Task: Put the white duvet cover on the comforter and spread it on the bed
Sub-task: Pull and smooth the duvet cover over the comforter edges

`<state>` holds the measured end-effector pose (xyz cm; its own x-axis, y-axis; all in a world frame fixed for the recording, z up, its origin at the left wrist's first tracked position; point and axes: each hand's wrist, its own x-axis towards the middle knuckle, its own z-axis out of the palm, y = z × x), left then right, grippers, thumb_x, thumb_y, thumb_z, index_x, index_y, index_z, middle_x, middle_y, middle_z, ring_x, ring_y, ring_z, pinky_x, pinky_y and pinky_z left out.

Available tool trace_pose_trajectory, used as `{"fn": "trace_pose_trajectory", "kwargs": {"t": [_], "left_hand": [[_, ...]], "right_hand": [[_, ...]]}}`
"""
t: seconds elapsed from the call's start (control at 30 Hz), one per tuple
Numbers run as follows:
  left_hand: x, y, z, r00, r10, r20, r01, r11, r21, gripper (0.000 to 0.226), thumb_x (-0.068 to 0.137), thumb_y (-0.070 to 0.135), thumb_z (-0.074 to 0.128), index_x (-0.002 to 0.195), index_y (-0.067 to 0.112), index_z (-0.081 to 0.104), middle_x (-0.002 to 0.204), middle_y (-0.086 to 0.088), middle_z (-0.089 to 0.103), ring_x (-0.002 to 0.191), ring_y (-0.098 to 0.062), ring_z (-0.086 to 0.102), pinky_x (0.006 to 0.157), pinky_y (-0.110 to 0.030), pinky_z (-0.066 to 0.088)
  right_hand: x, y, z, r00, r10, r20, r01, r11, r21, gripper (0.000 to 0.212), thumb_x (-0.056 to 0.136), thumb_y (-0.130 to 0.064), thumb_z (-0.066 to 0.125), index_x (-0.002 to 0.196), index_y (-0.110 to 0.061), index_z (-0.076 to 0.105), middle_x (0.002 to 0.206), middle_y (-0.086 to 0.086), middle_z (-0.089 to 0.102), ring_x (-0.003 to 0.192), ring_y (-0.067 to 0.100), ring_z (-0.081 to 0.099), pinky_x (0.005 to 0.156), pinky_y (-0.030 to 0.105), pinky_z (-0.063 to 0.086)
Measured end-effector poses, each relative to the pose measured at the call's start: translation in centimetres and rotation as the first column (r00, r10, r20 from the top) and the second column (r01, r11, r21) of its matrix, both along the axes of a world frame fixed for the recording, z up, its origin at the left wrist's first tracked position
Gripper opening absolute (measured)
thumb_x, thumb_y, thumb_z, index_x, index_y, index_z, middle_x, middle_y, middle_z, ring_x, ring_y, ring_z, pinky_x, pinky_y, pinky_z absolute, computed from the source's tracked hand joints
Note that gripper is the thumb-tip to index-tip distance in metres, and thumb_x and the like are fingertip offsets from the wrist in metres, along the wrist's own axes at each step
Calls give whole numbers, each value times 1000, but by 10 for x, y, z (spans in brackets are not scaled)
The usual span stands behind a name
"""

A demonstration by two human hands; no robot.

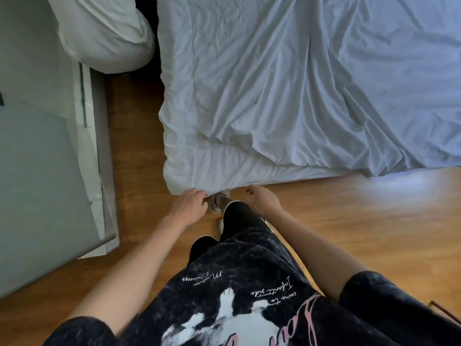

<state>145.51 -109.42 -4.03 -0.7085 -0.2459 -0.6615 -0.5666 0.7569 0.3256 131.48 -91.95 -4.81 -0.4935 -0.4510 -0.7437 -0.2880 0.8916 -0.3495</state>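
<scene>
Head view: both hands reach the duvet cover's hem.

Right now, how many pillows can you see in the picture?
1. A single white pillow sits at the upper left, against the wall beside the bed's corner. Others may lie beyond the frame or under the duvet cover.

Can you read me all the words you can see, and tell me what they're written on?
"come to", upside down, on the black shirt.
"Infinite side", or close to it, upside down on the shirt: thin script, hard to be sure.
Small script line on the shirt: too blurred to read.
Big pink letters on the shirt: cut off, unreadable.
</scene>
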Motion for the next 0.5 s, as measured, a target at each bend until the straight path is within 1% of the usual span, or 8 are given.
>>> {"fn": "trace_pose_trajectory", "kwargs": {"t": [0.03, 0.1, 0.23, 0.33, 0.4, 0.43, 0.47, 0.5], "left_hand": [[-12, -15, -10, 1000, -20, 20, 20, 1000, -13, 42, 99, 22, 42, 140, 13, 47, 138, -9, 51, 127, -24, 45, 101, -37, 40], [-36, -40, -31, 997, -56, 47, 59, 997, -42, 44, 98, 20, 43, 141, 13, 45, 139, -9, 49, 128, -25, 43, 102, -38, 39], [-81, -82, -67, 975, -218, 42, 221, 970, -99, 46, 96, 18, 46, 142, 12, 43, 139, -10, 47, 129, -28, 41, 102, -40, 37], [-104, -103, -101, 962, -274, -13, 270, 955, -121, 47, 93, 14, 52, 139, 8, 47, 136, -15, 49, 124, -33, 44, 96, -43, 40], [-120, -117, -128, 939, -327, -103, 310, 938, -157, 49, 83, 5, 65, 131, 4, 55, 126, -20, 56, 114, -38, 53, 88, -45, 47], [-126, -121, -137, 912, -379, -156, 346, 916, -202, 52, 75, 1, 70, 125, 3, 59, 119, -22, 58, 107, -39, 57, 83, -45, 51], [-135, -126, -151, 876, -444, -187, 397, 885, -243, 54, 70, -2, 72, 123, 3, 60, 116, -22, 59, 103, -39, 58, 82, -45, 52], [-145, -130, -165, 843, -503, -190, 448, 852, -270, 56, 71, -2, 69, 125, 4, 59, 120, -23, 57, 107, -40, 57, 86, -46, 51]], "right_hand": [[-8, -12, -10, 1000, 5, 3, -5, 1000, 0, 39, 93, -24, 45, 130, -16, 53, 127, 8, 58, 115, 28, 54, 86, 36, 43], [-28, -34, -32, 999, 44, -1, -44, 999, 1, 43, 94, -24, 49, 136, -16, 48, 134, 8, 52, 122, 28, 47, 94, 39, 42], [-69, -79, -66, 981, 129, -142, -138, 989, -55, 52, 93, -22, 55, 143, -15, 40, 145, 10, 41, 132, 29, 38, 106, 40, 34], [-91, -102, -94, 940, 209, -270, -232, 971, -57, 60, 91, -25, 59, 145, -16, 35, 148, 12, 35, 137, 31, 29, 112, 40, 23], [-104, -115, -122, 893, 286, -347, -323, 945, -52, 68, 88, -26, 64, 147, -16, 31, 151, 16, 30, 140, 35, 23, 117, 45, 17], [-109, -120, -131, 864, 330, -380, -373, 927, -44, 74, 87, -27, 66, 149, -16, 29, 152, 18, 28, 141, 37, 22, 118, 47, 15], [-116, -125, -145, 841, 357, -406, -404, 914, -33, 79, 85, -28, 69, 150, -16, 27, 152, 19, 28, 142, 38, 22, 118, 49, 14], [-124, -130, -160, 820, 374, -433, -423, 906, -18, 83, 82, -29, 72, 150, -16, 27, 151, 20, 29, 141, 39, 24, 118, 50, 15]]}}
